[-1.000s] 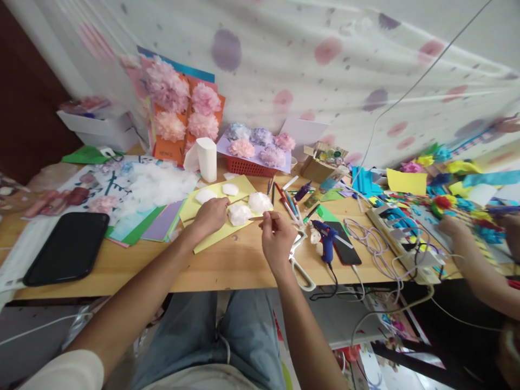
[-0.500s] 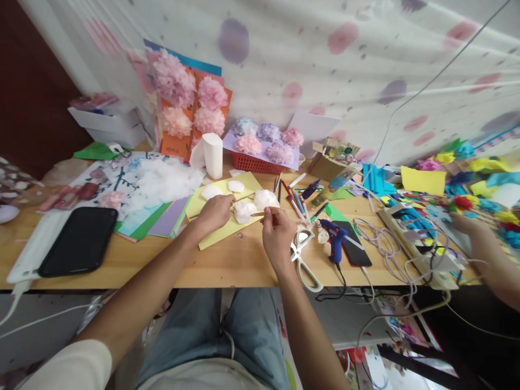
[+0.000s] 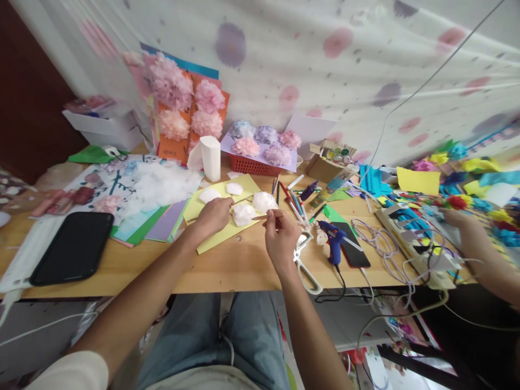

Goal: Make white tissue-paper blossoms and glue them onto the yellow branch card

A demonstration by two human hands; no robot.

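A yellow sheet (image 3: 215, 238) lies on the wooden table with several white cotton puffs on it. My left hand (image 3: 214, 215) is closed in a pinch over the sheet, on a thin stick whose tip shows at the fingers. Right of it, my right hand (image 3: 280, 234) pinches a thin brown stick (image 3: 261, 218) that points left and touches the near cotton puff (image 3: 243, 214). Another puff (image 3: 265, 202) sits just behind that stick. Two flatter puffs (image 3: 209, 195) lie farther back on the sheet, to the left.
Scissors (image 3: 307, 277), a blue glue gun (image 3: 335, 238), a phone (image 3: 354, 250) and a power strip (image 3: 414, 244) lie to the right. Loose cotton (image 3: 162, 184) and a black tablet (image 3: 73, 248) are on the left. Another person's hand (image 3: 467, 227) is at the far right.
My right hand and its stick have shifted slightly right and down. The camera view has moved a little. Both hands keep their pinch.
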